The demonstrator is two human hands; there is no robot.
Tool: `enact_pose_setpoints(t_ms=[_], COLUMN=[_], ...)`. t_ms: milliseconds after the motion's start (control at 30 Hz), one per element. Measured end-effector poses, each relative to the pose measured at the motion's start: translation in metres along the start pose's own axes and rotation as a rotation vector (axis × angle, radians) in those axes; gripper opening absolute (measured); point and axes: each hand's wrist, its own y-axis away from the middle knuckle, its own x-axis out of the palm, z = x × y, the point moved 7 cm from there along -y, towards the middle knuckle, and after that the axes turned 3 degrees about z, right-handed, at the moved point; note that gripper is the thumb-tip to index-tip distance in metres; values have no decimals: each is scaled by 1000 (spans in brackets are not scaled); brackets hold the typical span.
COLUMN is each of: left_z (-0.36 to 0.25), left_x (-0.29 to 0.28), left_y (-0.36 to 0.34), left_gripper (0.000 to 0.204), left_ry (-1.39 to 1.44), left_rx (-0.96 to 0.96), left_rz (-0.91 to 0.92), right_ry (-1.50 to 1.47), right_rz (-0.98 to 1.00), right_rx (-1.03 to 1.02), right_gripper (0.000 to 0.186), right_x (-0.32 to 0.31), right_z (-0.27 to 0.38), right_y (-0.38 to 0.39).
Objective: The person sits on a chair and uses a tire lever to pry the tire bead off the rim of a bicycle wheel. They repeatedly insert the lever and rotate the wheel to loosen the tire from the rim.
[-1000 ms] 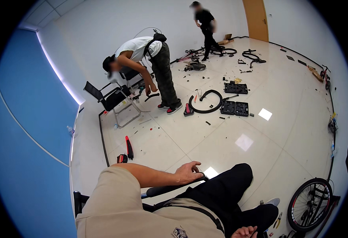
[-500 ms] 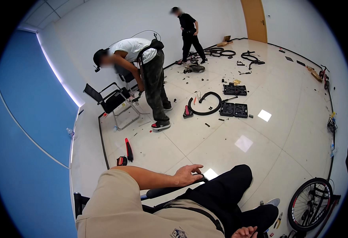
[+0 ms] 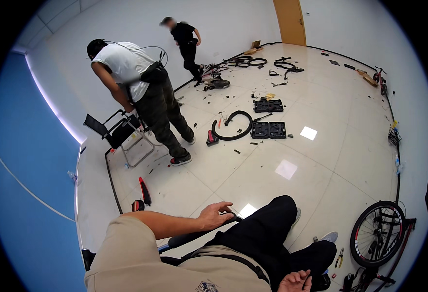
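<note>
My left hand (image 3: 216,215) lies over the front part of a chair's black armrest (image 3: 187,238). Its fingers are stretched forward and a little apart, gripping nothing. My right hand (image 3: 296,281) is low by my right leg, near the bottom edge. The fingers there are loosely bent and apart, and I see no object in them. Yellow-handled pliers (image 3: 339,258) lie on the floor beyond the right hand. Beside them a bicycle wheel (image 3: 377,234) with a black tyre stands attached to a frame.
A person in a white top (image 3: 131,68) bends over a black chair (image 3: 121,131). Another in black (image 3: 187,46) is near the far wall. Open tool cases (image 3: 268,130), a loose tyre (image 3: 232,138), a red-and-black mudguard-like piece (image 3: 144,191) and several bicycle parts lie about the floor.
The view has turned right, so the room shifts left. The person in white has turned further away over the chair, and the one in black has stepped left. My left hand stays on the armrest.
</note>
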Motion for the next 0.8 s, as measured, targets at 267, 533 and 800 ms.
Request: enact_pose_setpoints(t_ms=[267,533,800], left_z=[-2,-80,-154], left_x=[-13,22,130], left_y=[-3,-30,-78], left_gripper=[54,50,55], left_ry=[-27,-27,263], left_rx=[-21,445,565], left_rz=[-55,-106,262], right_ry=[17,155,252], right_rz=[-5,-102,-50], right_rx=[-28,-119,-251], right_gripper=[32,23,28], right_x=[8,16,46], right_z=[-12,18,45], right_y=[-4,-10,42])
